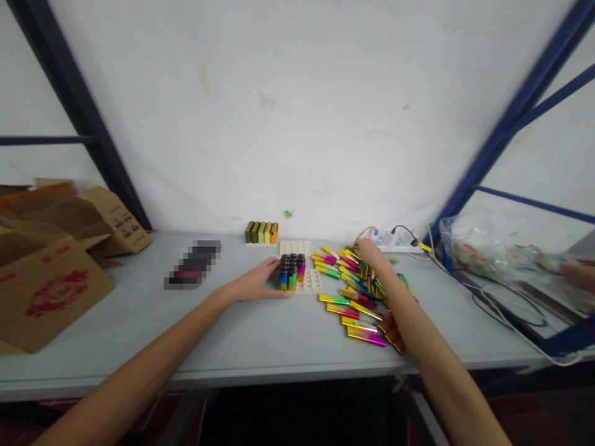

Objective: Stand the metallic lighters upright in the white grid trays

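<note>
A white tray with round holes (312,281) lies on the table, its left part filled with upright lighters (292,270) with black tops. My left hand (258,280) is at the tray's left side, thumb and fingers apart around its left edge. My right hand (370,251) reaches over the far part of a pile of shiny multicoloured lighters (346,310); its fingers are bent down, and what they hold, if anything, is too small to tell. Behind the filled tray lies another white tray (296,248) with no lighters in it.
A block of upright lighters (261,233) stands near the wall. Cardboard boxes (51,266) are at the left, beside a blurred dark item (193,265). A power strip (390,240) with cables lies behind my right hand. Plastic bags (483,248) and another person's hand (579,274) are at the right.
</note>
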Demonstrator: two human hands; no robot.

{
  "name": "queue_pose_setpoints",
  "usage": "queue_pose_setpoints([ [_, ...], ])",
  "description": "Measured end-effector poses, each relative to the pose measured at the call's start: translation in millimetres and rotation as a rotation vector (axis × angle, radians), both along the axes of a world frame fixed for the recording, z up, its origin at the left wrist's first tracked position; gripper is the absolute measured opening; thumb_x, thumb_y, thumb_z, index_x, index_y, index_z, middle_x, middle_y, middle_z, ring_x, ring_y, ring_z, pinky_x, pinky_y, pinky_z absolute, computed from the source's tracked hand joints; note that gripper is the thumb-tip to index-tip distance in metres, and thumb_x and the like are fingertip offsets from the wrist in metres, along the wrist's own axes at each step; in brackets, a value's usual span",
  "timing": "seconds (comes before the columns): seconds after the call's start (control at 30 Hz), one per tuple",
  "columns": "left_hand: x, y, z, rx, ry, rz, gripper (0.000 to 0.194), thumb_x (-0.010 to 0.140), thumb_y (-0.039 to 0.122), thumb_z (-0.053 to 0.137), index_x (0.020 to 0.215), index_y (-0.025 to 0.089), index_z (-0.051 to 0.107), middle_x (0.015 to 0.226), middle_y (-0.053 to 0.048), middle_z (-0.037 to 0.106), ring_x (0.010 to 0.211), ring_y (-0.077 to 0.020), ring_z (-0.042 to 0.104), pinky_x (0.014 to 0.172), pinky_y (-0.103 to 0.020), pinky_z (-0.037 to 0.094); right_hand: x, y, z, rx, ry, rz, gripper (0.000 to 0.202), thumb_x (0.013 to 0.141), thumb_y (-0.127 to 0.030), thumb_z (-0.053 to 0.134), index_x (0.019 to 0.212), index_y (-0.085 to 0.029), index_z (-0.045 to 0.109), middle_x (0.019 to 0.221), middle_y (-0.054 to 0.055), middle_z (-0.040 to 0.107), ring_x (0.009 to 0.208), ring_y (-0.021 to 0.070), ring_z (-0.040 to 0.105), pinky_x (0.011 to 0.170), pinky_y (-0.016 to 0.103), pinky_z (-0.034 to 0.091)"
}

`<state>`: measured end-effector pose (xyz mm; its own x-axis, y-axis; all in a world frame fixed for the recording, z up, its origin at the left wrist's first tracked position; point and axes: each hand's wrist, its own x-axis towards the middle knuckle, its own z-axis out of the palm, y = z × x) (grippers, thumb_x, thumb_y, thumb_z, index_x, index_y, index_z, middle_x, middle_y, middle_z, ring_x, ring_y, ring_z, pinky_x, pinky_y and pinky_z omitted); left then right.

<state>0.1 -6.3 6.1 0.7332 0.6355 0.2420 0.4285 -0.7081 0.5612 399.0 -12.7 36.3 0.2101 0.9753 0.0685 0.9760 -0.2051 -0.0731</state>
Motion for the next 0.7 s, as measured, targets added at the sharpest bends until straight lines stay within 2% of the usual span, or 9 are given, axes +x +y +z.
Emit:
queue_pose_setpoints([
  [0.1,-0.1,-0.9,1.1,0.006,0.004,0.001,0.086,0.07,0.072,0.084,0.136,0.021,0.064,0.139,-0.013,0.063,0.129,-0.0389,0.06,0.116,-0.049,0.049,3.7,-6.7,4.8,-0.021,0.008,0.055,0.025,0.092,-0.009,0.06,0.101,-0.006,0.083,0.107,0.019,0.081,0.103,0.0235,0.074,0.092,0.026,0.05],
  [0.17,-0.1,-1.6,2.3,0.009,0.012,-0.001,0.085,0.07,0.072,0.084,0.135,0.021,0.064,0.139,-0.013,0.063,0.129,-0.039,0.06,0.116,-0.049,0.049,4.8,-12.1,8.6,-0.011,0.029,0.078,0.02,0.091,-0.011,0.064,0.096,-0.009,0.083,0.101,0.017,0.082,0.097,0.0237,0.076,0.089,0.027,0.052],
  [0.27,-0.1,-1.8,3.2,0.009,0.032,-0.002,0.085,0.072,0.071,0.083,0.135,0.019,0.063,0.14,-0.014,0.061,0.13,-0.0391,0.059,0.117,-0.049,0.048,4.3,-21.9,18.5,0.06,0.063,0.081,0.02,0.097,-0.015,0.062,0.107,-0.009,0.079,0.11,0.018,0.081,0.103,0.0251,0.076,0.091,0.029,0.053],
  [0.33,-0.4,-1.3,2.8,0.012,0.038,0.003,0.085,0.072,0.071,0.083,0.135,0.018,0.062,0.14,-0.015,0.06,0.131,-0.0389,0.059,0.118,-0.049,0.047,1.8,-30.1,29.2,0.118,0.13,0.092,0.024,0.104,-0.018,0.055,0.119,-0.01,0.073,0.113,0.017,0.081,0.101,0.0223,0.077,0.088,0.028,0.054],
  [0.4,-0.6,-0.6,2.3,0.016,0.045,0.009,0.085,0.073,0.07,0.083,0.135,0.016,0.062,0.139,-0.016,0.06,0.131,-0.0386,0.059,0.118,-0.049,0.047,-3.5,-39.6,43.0,0.181,0.267,0.144,0.025,0.108,-0.023,0.051,0.124,-0.012,0.067,0.104,0.013,0.082,0.085,0.0177,0.077,0.078,0.025,0.055],
  [0.5,-0.2,0.1,2.4,0.014,0.058,0.011,0.087,0.074,0.071,0.082,0.137,0.015,0.061,0.139,-0.017,0.059,0.131,-0.0383,0.059,0.12,-0.049,0.046,-17.2,-54.1,65.8,0.329,0.412,0.262,0.03,0.107,-0.037,0.055,0.123,-0.015,0.068,0.087,0.006,0.081,0.064,0.0149,0.071,0.069,0.025,0.053],
  [0.6,1.0,-0.5,4.3,-0.01,0.052,0.019,0.087,0.071,0.072,0.083,0.136,0.017,0.063,0.139,-0.016,0.061,0.131,-0.0397,0.059,0.118,-0.049,0.047,-32.2,-63.9,86.3,0.437,0.415,0.333,0.036,0.106,-0.045,0.055,0.127,-0.019,0.069,0.079,0.003,0.079,0.063,0.0154,0.069,0.07,0.026,0.051],
  [0.7,1.9,-1.3,6.4,-0.024,0.049,0.022,0.088,0.069,0.072,0.084,0.135,0.017,0.064,0.141,-0.016,0.061,0.133,-0.0414,0.058,0.118,-0.05,0.047,-38.3,-64.1,101.9,0.462,0.376,0.341,0.037,0.106,-0.046,0.055,0.123,-0.018,0.072,0.079,0.004,0.079,0.067,0.0161,0.07,0.072,0.026,0.05],
])
